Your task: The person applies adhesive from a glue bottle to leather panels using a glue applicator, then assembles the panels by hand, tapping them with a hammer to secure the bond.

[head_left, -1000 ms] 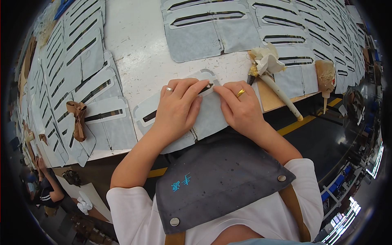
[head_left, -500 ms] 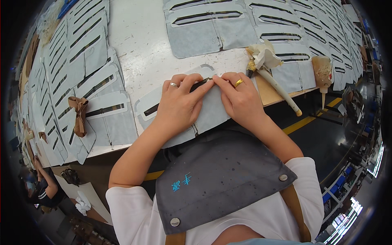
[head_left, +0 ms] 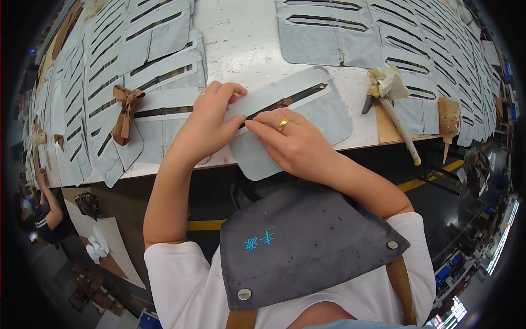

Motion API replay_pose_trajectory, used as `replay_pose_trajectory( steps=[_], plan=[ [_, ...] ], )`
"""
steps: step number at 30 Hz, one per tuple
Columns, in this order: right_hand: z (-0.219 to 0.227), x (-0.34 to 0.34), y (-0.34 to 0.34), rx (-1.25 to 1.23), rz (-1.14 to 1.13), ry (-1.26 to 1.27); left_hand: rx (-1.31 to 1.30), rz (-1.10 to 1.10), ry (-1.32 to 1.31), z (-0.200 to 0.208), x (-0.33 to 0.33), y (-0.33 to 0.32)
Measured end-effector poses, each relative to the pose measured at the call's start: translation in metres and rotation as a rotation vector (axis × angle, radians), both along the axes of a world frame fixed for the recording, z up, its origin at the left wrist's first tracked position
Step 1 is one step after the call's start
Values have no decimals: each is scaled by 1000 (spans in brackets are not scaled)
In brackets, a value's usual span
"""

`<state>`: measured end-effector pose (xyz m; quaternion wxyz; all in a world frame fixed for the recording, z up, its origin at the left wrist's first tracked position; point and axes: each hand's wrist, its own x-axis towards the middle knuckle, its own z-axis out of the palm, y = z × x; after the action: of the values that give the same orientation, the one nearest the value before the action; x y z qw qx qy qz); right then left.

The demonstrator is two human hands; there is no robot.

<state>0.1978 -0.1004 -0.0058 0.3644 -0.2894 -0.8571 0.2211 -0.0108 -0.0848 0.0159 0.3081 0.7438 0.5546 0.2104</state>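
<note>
A grey-blue fabric panel (head_left: 330,116) lies tilted on the table in front of me, its front corner reaching past the edge. A long narrow slot with a dark strip, which looks like a zipper (head_left: 307,94), runs across it inside a pale border. My right hand (head_left: 293,141), with a gold ring, has its thumb and forefinger pressed together at the slot's left end. Beside it, my left hand (head_left: 211,120) rests over the panel's left edge, thumb at the slot and fingers bent apart from it. Both hands partly cover that end of the slot.
Similar slotted panels (head_left: 334,41) lie in overlapping rows left and right on the white table (head_left: 235,41). A brown cloth strip (head_left: 126,112) sits on the left rows. At right are a brush (head_left: 400,126) with a pale handle and a glue bottle (head_left: 448,120). Another person (head_left: 49,211) works far left.
Both hands have moved from the slot's right part to its left end. The panel is turned and now lies farther right in view. My view has shifted left.
</note>
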Motion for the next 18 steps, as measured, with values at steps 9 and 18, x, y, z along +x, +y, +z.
replay_pose_trajectory(
  steps=[9, 18],
  plan=[
    [-11, -11, 0, 48, 44, -170, -126, 140, -227, -6, -5, -18],
    [-5, -12, 5, 111, 72, -274, -368, 216, -462, -9, -4, -16]
  ],
)
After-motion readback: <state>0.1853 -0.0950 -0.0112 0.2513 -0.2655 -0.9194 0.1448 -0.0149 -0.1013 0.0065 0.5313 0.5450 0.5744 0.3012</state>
